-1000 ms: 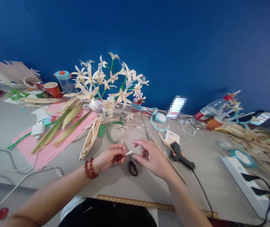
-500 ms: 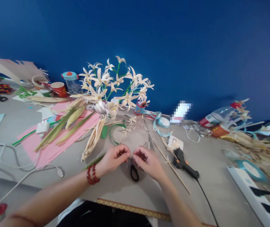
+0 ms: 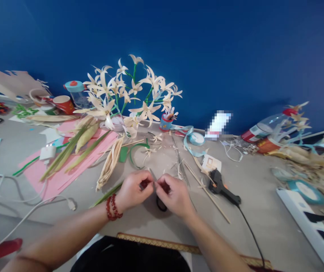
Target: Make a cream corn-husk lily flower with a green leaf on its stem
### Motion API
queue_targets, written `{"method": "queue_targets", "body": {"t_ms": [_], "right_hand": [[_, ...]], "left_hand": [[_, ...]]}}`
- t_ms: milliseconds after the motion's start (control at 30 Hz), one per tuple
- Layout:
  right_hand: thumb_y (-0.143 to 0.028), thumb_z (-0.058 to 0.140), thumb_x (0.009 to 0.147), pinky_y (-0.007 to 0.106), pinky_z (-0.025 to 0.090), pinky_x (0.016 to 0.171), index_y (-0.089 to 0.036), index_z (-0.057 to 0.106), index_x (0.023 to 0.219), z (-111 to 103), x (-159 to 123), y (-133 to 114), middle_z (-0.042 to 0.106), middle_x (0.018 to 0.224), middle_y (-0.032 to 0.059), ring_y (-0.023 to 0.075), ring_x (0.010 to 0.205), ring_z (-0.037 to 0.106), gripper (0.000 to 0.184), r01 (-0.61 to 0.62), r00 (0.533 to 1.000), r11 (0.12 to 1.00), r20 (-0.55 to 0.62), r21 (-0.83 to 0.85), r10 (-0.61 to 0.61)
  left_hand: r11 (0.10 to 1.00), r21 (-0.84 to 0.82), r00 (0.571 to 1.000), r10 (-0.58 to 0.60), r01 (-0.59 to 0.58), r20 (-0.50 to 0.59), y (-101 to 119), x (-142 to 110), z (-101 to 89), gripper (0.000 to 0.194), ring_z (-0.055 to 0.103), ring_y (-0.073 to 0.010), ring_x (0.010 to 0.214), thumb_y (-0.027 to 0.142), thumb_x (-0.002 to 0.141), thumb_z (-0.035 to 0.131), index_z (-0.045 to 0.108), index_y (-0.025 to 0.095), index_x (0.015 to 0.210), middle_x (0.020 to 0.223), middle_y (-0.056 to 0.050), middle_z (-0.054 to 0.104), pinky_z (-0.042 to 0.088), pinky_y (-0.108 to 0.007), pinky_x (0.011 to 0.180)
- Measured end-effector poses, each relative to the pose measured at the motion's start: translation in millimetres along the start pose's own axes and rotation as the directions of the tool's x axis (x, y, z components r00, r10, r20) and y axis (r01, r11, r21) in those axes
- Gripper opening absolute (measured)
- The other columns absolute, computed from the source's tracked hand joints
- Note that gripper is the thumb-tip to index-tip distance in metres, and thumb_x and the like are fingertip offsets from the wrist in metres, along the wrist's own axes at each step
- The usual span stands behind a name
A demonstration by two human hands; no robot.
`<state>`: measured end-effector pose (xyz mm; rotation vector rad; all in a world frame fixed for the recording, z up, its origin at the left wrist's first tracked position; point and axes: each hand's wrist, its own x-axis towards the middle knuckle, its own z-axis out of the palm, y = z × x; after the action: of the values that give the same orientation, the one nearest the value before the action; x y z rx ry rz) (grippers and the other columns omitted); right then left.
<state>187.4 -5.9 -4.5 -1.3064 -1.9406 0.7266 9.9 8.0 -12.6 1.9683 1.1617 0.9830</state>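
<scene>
In the head view my left hand, with a red bead bracelet at its wrist, is closed in a pinch. My right hand pinches as well, its fingertips almost meeting the left ones. What lies between the fingers is too small to make out. Below the fingertips, a black scissors handle shows, partly covered by my right hand. Thin wires and pale husk scraps lie just beyond. A green husk strip runs out from under my left wrist.
Cream husk flowers on green stems stand by the blue wall. To the right lie a glue gun with its cord, sticks, blue ribbon and a power strip. Corn husks rest on pink paper at left.
Both hands stay pinched close together, with the right hand now covering more of the scissors handle. The whole view has shifted slightly.
</scene>
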Motion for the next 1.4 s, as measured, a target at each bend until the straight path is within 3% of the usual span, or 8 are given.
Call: {"method": "queue_targets", "body": {"t_ms": [200,333,500,667,833,1033,1200,1400], "right_hand": [[-0.027,0.056,0.088,0.022,0.039,0.053,-0.021,0.056,0.072,-5,-3,3,0.056,0.059,-0.0033,0.0111,0.052,0.05,0.017,-0.007,0.992,0.99,-0.123,0.141,0.025],[-0.03,0.056,0.089,0.021,0.039,0.051,-0.02,0.055,0.072,-5,-1,7,0.055,0.058,-0.0036,0.0109,0.05,0.05,0.019,-0.071,0.99,0.966,-0.097,0.248,0.098],[-0.027,0.058,0.086,0.02,0.037,0.05,-0.019,0.058,0.072,2,1,3,0.055,0.058,-0.0038,0.0103,0.05,0.049,0.016,-0.039,0.995,0.978,-0.08,0.203,0.056],[-0.026,0.057,0.086,0.02,0.036,0.05,-0.019,0.057,0.07,2,-1,-2,0.053,0.056,-0.0041,0.0097,0.049,0.048,0.018,-0.005,0.996,0.989,-0.089,0.146,0.018],[-0.026,0.056,0.087,0.02,0.037,0.051,-0.02,0.055,0.07,-2,-3,3,0.051,0.057,-0.0046,0.0097,0.05,0.047,0.018,0.011,0.979,0.987,-0.202,0.158,0.022],[-0.025,0.058,0.085,0.02,0.038,0.05,-0.02,0.056,0.07,1,-1,0,0.053,0.056,-0.0044,0.0097,0.049,0.048,0.016,0.007,0.989,0.985,-0.148,0.171,0.018],[-0.023,0.057,0.084,0.02,0.039,0.05,-0.02,0.058,0.07,1,-1,-2,0.055,0.056,-0.0044,0.0097,0.048,0.05,0.014,-0.004,0.989,0.987,-0.144,0.158,0.027],[-0.026,0.057,0.084,0.021,0.038,0.05,-0.02,0.056,0.07,1,0,3,0.054,0.056,-0.0041,0.0106,0.05,0.049,0.015,-0.023,0.988,0.99,-0.149,0.14,0.044]], "left_hand": [[0.99,0.139,0.996,0.014,-0.001,-0.092,-11,9,-15.0,0.008,0.053,-0.0137,0.061,0.015,0.081,0.056,0.058,0.018,0.073,0.065,0.001,0.057,0.04,-0.025,0.06],[0.995,-0.094,1.0,-0.03,0.029,-0.006,-6,11,-19.4,0.016,0.06,-0.0144,0.066,0.022,0.091,0.049,0.063,0.017,0.085,0.072,-0.001,0.064,0.045,-0.024,0.064],[0.996,-0.085,0.997,0.029,-0.023,0.077,6,5,-7.4,0.01,0.059,-0.0145,0.069,0.02,0.087,0.056,0.063,0.016,0.081,0.074,-0.001,0.066,0.044,-0.024,0.065],[0.998,0.021,0.998,0.052,-0.052,0.019,-1,4,-3.6,0.015,0.051,-0.0125,0.061,0.012,0.081,0.053,0.057,0.017,0.068,0.064,0.002,0.057,0.038,-0.023,0.06],[0.999,0.029,0.995,-0.024,0.026,-0.096,-7,8,-16.5,0.017,0.052,-0.0133,0.059,0.014,0.085,0.048,0.059,0.017,0.073,0.063,0.001,0.057,0.038,-0.024,0.058],[0.995,-0.061,0.996,0.079,-0.076,0.052,6,5,-10.2,0.01,0.057,-0.0155,0.069,0.023,0.088,0.054,0.062,0.017,0.086,0.075,-0.002,0.063,0.043,-0.025,0.066],[0.998,0.015,0.998,0.06,-0.061,0.023,3,5,-5.9,0.021,0.054,-0.0146,0.064,0.016,0.089,0.046,0.058,0.018,0.072,0.066,0.0,0.059,0.04,-0.025,0.063],[0.996,-0.008,0.996,0.09,-0.09,0.011,4,4,-11.6,0.017,0.058,-0.0169,0.069,0.022,0.092,0.046,0.06,0.018,0.082,0.073,-0.003,0.062,0.043,-0.027,0.066]]}}
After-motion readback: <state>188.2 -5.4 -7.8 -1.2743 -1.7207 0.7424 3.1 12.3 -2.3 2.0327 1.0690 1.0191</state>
